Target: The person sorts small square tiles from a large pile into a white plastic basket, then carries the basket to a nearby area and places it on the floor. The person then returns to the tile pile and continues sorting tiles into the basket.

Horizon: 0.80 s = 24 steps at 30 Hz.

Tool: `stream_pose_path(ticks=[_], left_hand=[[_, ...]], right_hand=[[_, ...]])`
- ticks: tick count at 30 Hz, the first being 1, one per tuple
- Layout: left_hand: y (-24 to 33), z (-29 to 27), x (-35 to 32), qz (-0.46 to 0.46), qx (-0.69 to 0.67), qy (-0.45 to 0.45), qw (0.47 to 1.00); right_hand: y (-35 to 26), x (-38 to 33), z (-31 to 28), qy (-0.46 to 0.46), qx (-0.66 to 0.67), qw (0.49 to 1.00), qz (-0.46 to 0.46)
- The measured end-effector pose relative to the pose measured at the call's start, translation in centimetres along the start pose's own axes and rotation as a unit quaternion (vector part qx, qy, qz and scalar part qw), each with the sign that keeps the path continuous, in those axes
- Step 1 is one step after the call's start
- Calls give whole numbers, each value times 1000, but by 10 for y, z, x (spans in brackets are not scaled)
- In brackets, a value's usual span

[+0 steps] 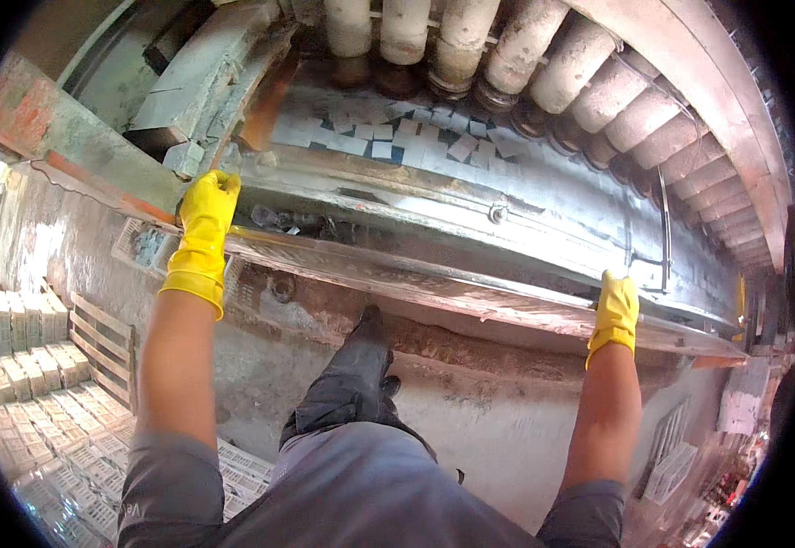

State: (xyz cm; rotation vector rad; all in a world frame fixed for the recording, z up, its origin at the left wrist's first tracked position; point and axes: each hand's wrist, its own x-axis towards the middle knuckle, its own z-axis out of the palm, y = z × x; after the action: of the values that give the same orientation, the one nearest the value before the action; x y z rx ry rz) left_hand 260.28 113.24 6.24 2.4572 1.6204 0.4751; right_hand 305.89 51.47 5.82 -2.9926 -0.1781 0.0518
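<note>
My left hand [206, 215], in a yellow rubber glove, grips the near edge of a long metal rail [434, 283] at its left end. Further right on the same rail, my right hand [617, 310], also gloved in yellow, holds the edge. Behind the rail runs a wet metal trough [471, 196] with several pale rectangular blocks [397, 137] lying at its back. A row of thick grimy rollers [525, 55] curves over the trough. My knee in grey trousers and a black boot [356, 365] press against the stained machine wall below the rail.
Stacks of pale blocks in white crates [41, 402] fill the floor at lower left, beside a wooden pallet [100, 347]. More crates [667, 452] lie at lower right. A rusty painted steel frame [59, 137] runs along the upper left.
</note>
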Motion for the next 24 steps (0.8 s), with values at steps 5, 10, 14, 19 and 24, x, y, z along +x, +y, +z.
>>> stream_pose_path(ticks=[5, 10, 14, 19, 24], left_hand=[[2, -2, -5, 1, -2, 9, 1000], [-4, 2, 1, 0, -5, 0, 1000], [-6, 4, 3, -12, -3, -8, 1000], [-1, 2, 0, -1, 2, 7, 1000], [2, 1, 0, -5, 1, 4, 1000]], right_hand=[[-7, -4, -7, 2, -74, 997, -28], [-26, -12, -14, 1, 8, 998, 64], [-30, -17, -15, 13, 2, 998, 64], [-27, -13, -15, 9, 9, 998, 67], [-28, -12, -16, 0, 25, 996, 90]])
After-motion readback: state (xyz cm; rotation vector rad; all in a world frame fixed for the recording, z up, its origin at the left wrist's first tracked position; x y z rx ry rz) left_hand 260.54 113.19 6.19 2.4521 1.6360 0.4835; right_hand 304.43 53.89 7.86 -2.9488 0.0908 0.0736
